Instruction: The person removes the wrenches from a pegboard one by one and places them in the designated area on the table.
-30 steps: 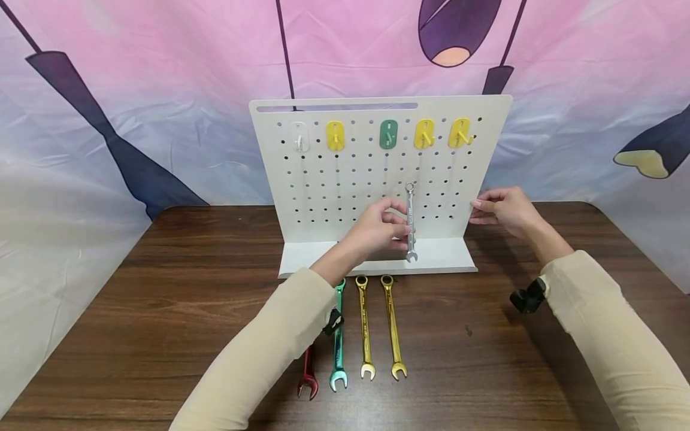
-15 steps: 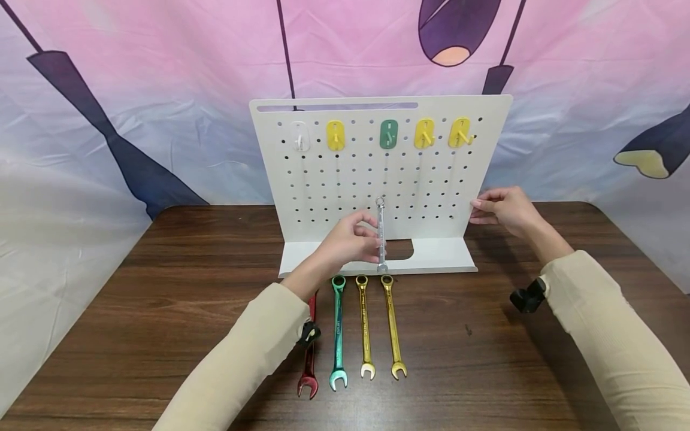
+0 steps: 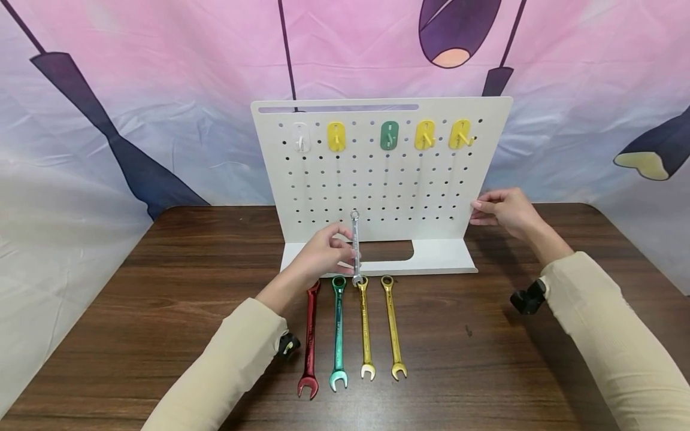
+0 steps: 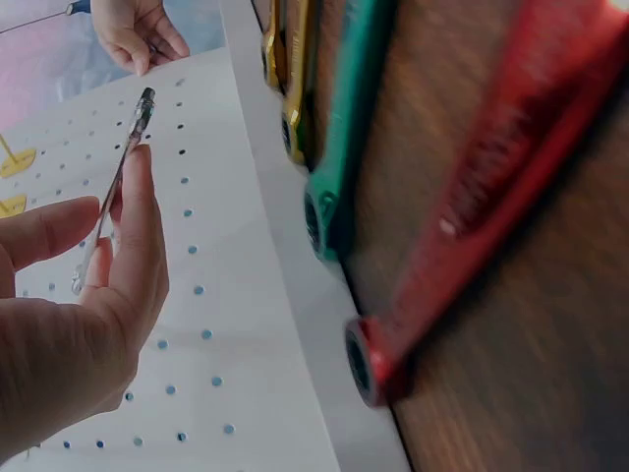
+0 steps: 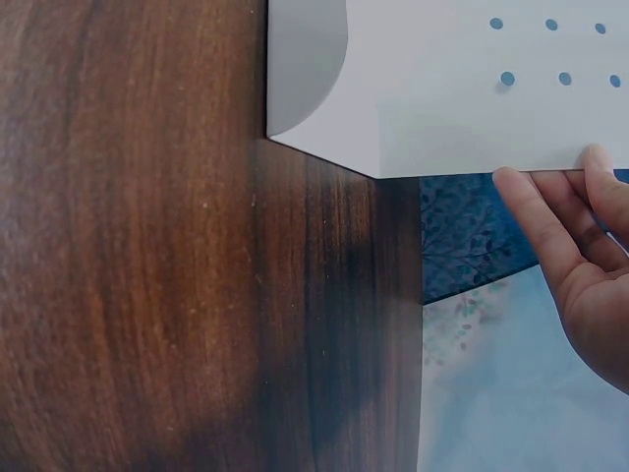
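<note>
My left hand [image 3: 323, 254] pinches a silver combination wrench [image 3: 356, 248] between thumb and fingers, its ring end up and its open end down. The wrench hangs in front of the lower part of a white pegboard [image 3: 323, 230]. At the board's right edge, my right hand [image 3: 507, 209] grips the rim, the thumb on the front face and other fingers at the edge. On the table before the board lie a red wrench [image 3: 309, 341], a green wrench [image 3: 338, 329] and two gold wrenches, the left gold wrench [image 3: 365, 329] and the right gold wrench [image 3: 394, 329].
Along the pegboard's top sit a white hook [image 3: 300, 137], a left yellow hook [image 3: 336, 137], a green hook [image 3: 389, 136] and two more yellow hooks [image 3: 425, 135]. The brown wooden table [image 3: 458, 371] ends at a patterned cloth [image 3: 188, 120] behind.
My left hand has moved left and down with the silver wrench, uncovering the red and green wrenches. The right hand stays on the board's edge.
</note>
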The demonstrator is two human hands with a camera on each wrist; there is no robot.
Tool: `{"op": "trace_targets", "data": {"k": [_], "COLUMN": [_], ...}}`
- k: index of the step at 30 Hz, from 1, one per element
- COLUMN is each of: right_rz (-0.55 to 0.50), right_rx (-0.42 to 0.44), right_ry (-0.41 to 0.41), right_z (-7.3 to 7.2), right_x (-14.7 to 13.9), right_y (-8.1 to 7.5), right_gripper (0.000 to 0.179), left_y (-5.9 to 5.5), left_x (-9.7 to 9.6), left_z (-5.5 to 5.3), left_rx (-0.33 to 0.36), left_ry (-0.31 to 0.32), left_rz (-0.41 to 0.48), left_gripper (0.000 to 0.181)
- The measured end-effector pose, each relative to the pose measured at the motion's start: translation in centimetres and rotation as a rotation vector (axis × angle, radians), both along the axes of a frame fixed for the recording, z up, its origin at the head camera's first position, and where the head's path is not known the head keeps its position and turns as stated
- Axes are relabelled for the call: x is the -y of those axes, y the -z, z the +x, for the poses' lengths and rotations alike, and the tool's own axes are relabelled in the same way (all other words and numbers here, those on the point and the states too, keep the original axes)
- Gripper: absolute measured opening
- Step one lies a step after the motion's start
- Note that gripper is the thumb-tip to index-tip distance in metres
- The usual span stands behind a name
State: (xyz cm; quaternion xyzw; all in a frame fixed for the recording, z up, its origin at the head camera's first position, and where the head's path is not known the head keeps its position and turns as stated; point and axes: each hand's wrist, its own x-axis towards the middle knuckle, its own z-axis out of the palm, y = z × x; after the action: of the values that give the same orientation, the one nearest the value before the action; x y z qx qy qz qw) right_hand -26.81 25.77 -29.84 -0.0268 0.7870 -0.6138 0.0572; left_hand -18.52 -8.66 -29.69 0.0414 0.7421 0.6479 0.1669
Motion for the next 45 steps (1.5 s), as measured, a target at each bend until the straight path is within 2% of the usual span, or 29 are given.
{"op": "trace_targets", "data": {"k": [9,15,20,36,45], "right_rz": [0.012,-0.004,-0.022,-0.015,-0.024], "right_rx": [-0.001,0.004,0.012,0.006,0.006], "right_ry": [0.003,-0.007,-0.016,-0.01,-0.004], "right_z": [0.0,0.2,0.2,0.2,0.1], "right_x": [0.1,0.1,0.1,0.1,0.1], "right_y": [-0.1,-0.2,-0.2,-0.1,-0.1], "right_gripper": [0.018,0.017,0.019,0.02,0.014], "left_y": [0.7,1.0,1.1,1.6,2.2], "left_x": [2.0,3.4,4.4,7.7,9.0], "left_z": [0.7,1.1,1.6,3.6,4.8], "left_rx": [0.057,0.094,0.118,0.16,0.217], "left_ry": [-0.05,-0.044,-0.028,0.102,0.105], "left_rz": [-0.065,-0.067,-0.079,-0.147,-0.171], "left_gripper": [0.02,0.019,0.019,0.017,0.017]}}
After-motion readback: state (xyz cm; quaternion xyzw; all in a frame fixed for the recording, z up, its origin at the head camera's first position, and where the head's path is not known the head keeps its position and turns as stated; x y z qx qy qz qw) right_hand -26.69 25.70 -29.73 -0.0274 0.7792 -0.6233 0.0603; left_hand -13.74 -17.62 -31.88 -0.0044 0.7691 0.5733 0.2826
